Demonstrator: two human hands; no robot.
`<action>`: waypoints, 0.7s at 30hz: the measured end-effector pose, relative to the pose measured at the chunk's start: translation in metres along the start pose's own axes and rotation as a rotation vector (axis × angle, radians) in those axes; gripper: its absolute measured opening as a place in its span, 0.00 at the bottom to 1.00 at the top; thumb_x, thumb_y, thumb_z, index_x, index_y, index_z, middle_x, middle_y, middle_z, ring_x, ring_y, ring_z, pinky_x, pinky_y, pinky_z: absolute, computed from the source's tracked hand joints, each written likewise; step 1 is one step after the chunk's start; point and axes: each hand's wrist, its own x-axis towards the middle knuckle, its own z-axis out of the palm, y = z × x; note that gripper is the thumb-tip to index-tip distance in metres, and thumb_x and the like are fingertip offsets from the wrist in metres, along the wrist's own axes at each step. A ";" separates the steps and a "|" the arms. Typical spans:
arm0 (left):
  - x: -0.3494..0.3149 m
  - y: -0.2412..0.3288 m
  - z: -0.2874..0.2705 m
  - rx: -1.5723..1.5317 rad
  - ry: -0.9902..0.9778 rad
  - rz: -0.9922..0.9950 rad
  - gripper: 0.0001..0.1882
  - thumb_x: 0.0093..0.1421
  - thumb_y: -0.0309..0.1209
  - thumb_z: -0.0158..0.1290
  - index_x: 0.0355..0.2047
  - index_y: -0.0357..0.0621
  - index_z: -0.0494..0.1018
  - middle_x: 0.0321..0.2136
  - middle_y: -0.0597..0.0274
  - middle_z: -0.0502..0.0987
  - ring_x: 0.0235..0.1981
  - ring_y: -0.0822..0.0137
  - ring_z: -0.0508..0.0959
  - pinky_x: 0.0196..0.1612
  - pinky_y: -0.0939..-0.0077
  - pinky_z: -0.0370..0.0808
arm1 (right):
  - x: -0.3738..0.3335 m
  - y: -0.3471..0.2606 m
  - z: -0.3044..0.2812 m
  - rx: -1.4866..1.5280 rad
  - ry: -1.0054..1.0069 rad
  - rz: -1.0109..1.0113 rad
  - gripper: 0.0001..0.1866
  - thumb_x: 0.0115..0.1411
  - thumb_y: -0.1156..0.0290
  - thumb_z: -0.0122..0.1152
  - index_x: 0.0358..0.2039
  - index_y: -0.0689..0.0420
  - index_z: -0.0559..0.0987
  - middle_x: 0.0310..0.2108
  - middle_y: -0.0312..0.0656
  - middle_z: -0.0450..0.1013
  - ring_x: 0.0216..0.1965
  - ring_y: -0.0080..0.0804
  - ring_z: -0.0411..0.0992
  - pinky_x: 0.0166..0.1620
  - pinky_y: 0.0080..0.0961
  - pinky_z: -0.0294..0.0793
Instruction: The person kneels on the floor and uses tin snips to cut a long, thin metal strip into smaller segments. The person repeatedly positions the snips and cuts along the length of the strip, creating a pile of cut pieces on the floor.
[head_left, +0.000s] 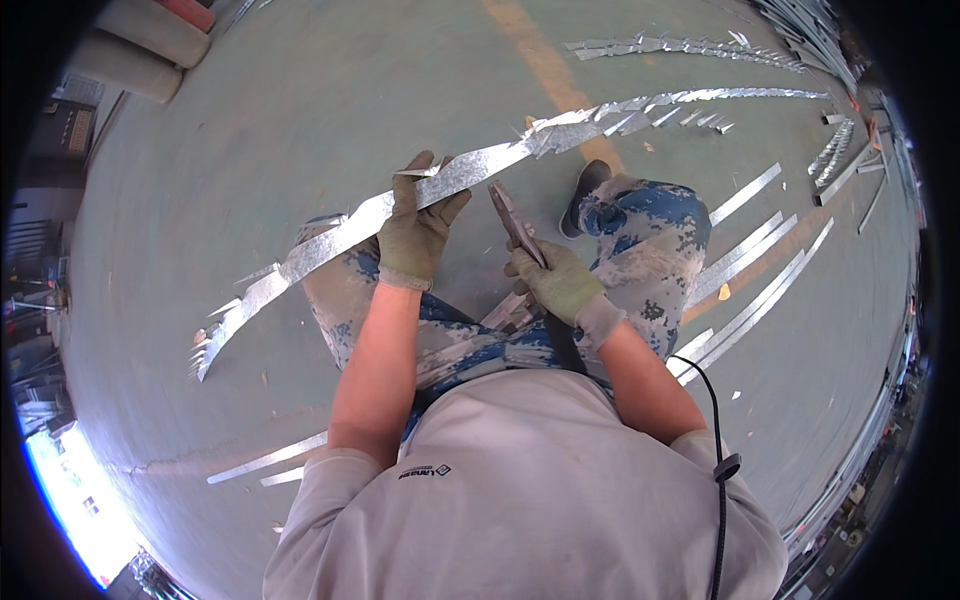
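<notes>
A long, thin sheet-metal strip [345, 237] runs across in front of me, from the near left to the far right. Cut tabs stick out along its edge, most densely at the far right end. Around its middle, my gloved left hand [412, 235] is closed, the fingertips showing beyond the strip's far edge. My right hand [560, 280], also gloved, grips worn tin snips [513, 222] with the tips pointing up and left. The snips are apart from the strip, a little to its near side. Part of their handles is hidden by the hand and my legs.
More notched metal [690, 47] lies on the floor at the far right. Several flat strips [750, 248] lie right of my bent leg, and another strip [268, 458] is near left. Large cylinders [150, 35] stand far left. A black cord [716, 420] hangs along my right side.
</notes>
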 end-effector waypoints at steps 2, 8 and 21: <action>0.000 0.000 0.000 -0.002 0.006 -0.003 0.30 0.72 0.51 0.49 0.64 0.41 0.68 0.60 0.48 0.74 0.59 0.52 0.78 0.61 0.54 0.80 | 0.004 0.002 0.003 -0.018 -0.017 -0.003 0.15 0.73 0.60 0.55 0.48 0.58 0.78 0.32 0.34 0.74 0.28 0.22 0.70 0.30 0.24 0.72; -0.001 0.001 0.000 0.044 -0.012 -0.003 0.31 0.74 0.52 0.46 0.66 0.42 0.66 0.61 0.48 0.73 0.59 0.51 0.78 0.60 0.53 0.80 | 0.009 0.001 0.014 -0.131 -0.033 -0.006 0.15 0.72 0.59 0.55 0.46 0.59 0.79 0.27 0.37 0.74 0.28 0.25 0.72 0.33 0.26 0.73; -0.005 0.003 0.009 0.046 0.020 -0.001 0.30 0.74 0.49 0.46 0.66 0.41 0.65 0.62 0.47 0.73 0.60 0.52 0.78 0.63 0.50 0.77 | 0.006 -0.015 0.018 -0.442 0.039 -0.093 0.18 0.70 0.57 0.53 0.50 0.56 0.79 0.36 0.56 0.78 0.40 0.60 0.76 0.45 0.45 0.74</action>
